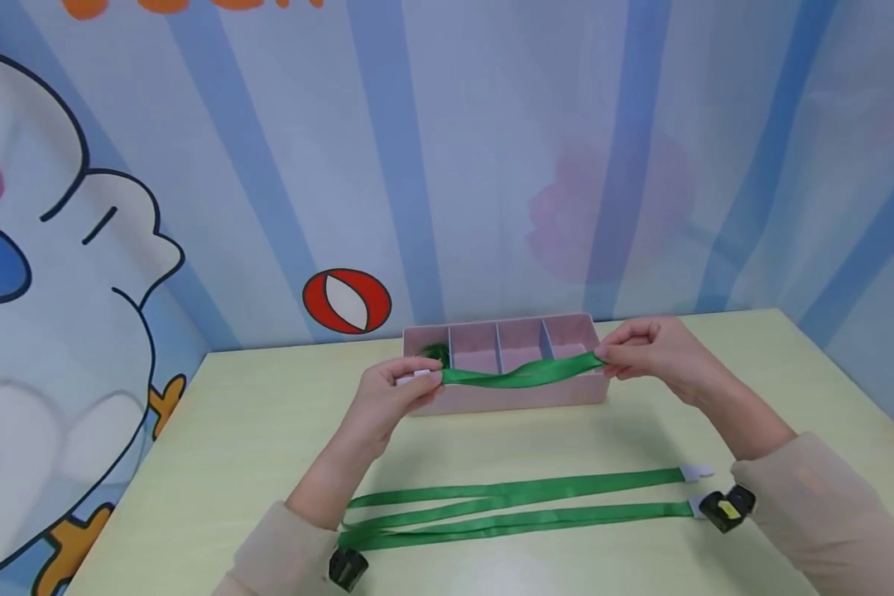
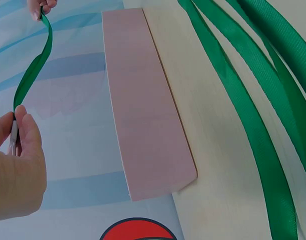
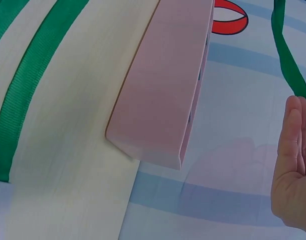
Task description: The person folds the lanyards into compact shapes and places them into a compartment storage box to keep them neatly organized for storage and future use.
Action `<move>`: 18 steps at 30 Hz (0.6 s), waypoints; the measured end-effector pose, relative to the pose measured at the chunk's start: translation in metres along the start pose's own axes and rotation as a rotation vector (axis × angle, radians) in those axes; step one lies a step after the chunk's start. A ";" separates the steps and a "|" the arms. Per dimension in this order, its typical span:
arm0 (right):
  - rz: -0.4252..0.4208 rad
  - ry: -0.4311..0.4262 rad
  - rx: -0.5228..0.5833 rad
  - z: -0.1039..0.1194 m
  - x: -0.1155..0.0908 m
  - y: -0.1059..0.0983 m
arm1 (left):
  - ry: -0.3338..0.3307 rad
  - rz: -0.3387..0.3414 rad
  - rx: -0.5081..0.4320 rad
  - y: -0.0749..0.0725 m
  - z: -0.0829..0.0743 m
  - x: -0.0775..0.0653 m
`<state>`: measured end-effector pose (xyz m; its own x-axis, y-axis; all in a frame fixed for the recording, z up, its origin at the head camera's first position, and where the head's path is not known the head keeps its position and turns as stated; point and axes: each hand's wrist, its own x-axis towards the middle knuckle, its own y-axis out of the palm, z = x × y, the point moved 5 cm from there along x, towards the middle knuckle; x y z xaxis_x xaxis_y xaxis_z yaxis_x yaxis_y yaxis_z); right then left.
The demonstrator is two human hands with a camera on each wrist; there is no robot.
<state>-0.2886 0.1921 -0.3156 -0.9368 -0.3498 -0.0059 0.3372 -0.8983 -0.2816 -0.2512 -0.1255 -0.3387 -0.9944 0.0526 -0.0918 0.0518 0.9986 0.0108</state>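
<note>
A green ribbon lanyard [image 1: 521, 377] is stretched between my two hands, in front of a pink divided box [image 1: 507, 397]. My left hand [image 1: 387, 397] pinches its left end, where a white clip [image 2: 13, 135] shows between thumb and fingers. My right hand [image 1: 659, 356] pinches the other end between thumb and fingertips. In the box's leftmost compartment lies a coiled green lanyard [image 1: 437, 353]; the ribbon partly hides the box's front. Nearer to me, more green lanyards [image 1: 514, 497] lie lengthwise on the table, with white ends to the right.
The pale yellow table [image 1: 268, 430] meets a blue striped cartoon backdrop [image 1: 477, 165] just behind the box. Dark wrist cameras [image 1: 727, 507] sit near both sleeves, over the table lanyards' ends. Three other box compartments [image 1: 521, 346] show bare floors.
</note>
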 end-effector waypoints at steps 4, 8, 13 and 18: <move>-0.012 0.003 -0.010 0.004 0.000 0.002 | 0.011 0.012 -0.001 0.005 -0.003 -0.001; -0.011 0.006 -0.016 0.010 0.001 0.005 | 0.028 0.030 -0.007 0.011 -0.005 -0.001; -0.004 0.010 -0.033 0.020 0.002 0.012 | 0.034 0.039 -0.014 0.020 -0.008 -0.001; -0.004 0.002 -0.068 0.026 0.005 0.023 | 0.025 0.046 -0.039 0.027 -0.010 -0.002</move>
<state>-0.2836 0.1630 -0.2969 -0.9383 -0.3458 -0.0061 0.3265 -0.8796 -0.3459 -0.2490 -0.0988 -0.3283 -0.9931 0.0979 -0.0650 0.0946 0.9941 0.0531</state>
